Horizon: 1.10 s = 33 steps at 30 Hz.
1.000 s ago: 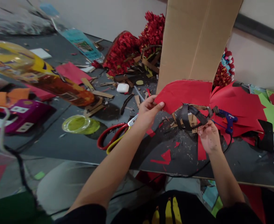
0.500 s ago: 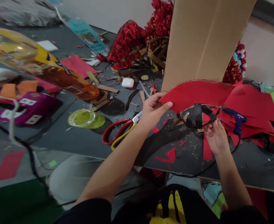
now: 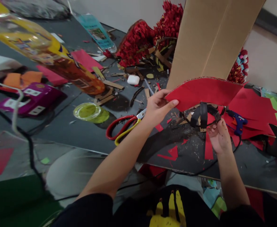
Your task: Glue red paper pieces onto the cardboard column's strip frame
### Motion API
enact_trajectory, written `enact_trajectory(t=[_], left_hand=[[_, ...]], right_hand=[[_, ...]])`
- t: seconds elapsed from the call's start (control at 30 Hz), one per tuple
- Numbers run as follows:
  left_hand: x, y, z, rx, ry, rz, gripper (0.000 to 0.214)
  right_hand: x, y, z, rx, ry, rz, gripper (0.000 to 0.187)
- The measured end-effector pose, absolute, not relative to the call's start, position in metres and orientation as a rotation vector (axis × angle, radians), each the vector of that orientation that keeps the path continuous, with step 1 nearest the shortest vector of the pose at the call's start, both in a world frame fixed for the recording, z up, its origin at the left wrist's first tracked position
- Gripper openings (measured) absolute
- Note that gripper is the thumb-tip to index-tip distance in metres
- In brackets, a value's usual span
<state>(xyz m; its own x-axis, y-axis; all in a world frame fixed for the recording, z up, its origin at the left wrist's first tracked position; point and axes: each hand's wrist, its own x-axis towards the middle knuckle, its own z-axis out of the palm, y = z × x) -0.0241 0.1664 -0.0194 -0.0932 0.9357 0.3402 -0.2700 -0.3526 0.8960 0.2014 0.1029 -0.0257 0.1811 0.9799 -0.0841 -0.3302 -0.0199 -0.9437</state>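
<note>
A curved piece of red cardboard (image 3: 204,91) is pinched at its left end by my left hand (image 3: 158,107), thumb on the front face. My right hand (image 3: 219,134) grips the right side of a black strap frame (image 3: 200,116), built of curved bands, just below the cardboard's lower edge. Whether the frame is fixed to the cardboard I cannot tell. Scissors (image 3: 124,127) with one red and one yellow handle lie left of my left forearm. To the right of my right hand is a blue glue gun (image 3: 239,121) with its cord.
A tall cardboard panel (image 3: 211,41) stands behind my hands. Leftward are a bottle of amber drink (image 3: 79,74), a yellow-green cup (image 3: 90,113) and a purple power strip (image 3: 34,99). Red sheets (image 3: 256,108) lie at the right, and scraps litter the dark table (image 3: 65,135).
The view has shifted slightly, so the table items sit a little further right or higher. My hands keep the same grips; the red cardboard and strap frame are tilted slightly differently.
</note>
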Motion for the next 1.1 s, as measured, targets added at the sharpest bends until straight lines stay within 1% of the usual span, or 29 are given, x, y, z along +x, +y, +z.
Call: enact_trajectory(t=[0.1, 0.23, 0.4, 0.5, 0.6, 0.73, 0.83, 1.0, 1.1], left_hand=[[-0.027, 0.169, -0.022, 1.371, 0.97, 1.667, 0.039], [-0.03, 0.168, -0.021, 1.484, 1.149, 1.654, 0.034], [-0.032, 0.16, -0.009, 1.181, 0.93, 1.568, 0.035], [-0.031, 0.159, -0.002, 0.942, 0.839, 1.491, 0.041], [-0.032, 0.162, -0.002, 0.879, 0.813, 1.459, 0.046], [-0.034, 0.167, -0.009, 0.874, 0.79, 1.433, 0.047], [-0.034, 0.169, -0.013, 0.86, 0.78, 1.446, 0.047], [-0.034, 0.174, -0.016, 0.893, 0.793, 1.688, 0.048], [-0.035, 0.176, -0.016, 0.863, 0.788, 1.735, 0.047]], right_hand=[[0.2, 0.101, -0.029, -1.09, -0.91, 1.1, 0.038], [0.2, 0.092, -0.037, -1.102, -1.078, 0.829, 0.032], [0.205, 0.078, -0.045, -1.151, -1.4, 0.603, 0.014], [0.205, 0.079, -0.043, -1.156, -1.56, 0.5, 0.008], [0.203, 0.084, -0.041, -1.163, -1.667, 0.406, 0.004], [0.199, 0.089, -0.039, -1.159, -1.741, 0.317, 0.009], [0.198, 0.09, -0.037, -1.168, -1.756, 0.28, 0.007], [0.202, 0.091, -0.034, -1.217, -1.667, 0.257, 0.007], [0.207, 0.092, -0.034, -1.259, -1.561, 0.276, 0.009]])
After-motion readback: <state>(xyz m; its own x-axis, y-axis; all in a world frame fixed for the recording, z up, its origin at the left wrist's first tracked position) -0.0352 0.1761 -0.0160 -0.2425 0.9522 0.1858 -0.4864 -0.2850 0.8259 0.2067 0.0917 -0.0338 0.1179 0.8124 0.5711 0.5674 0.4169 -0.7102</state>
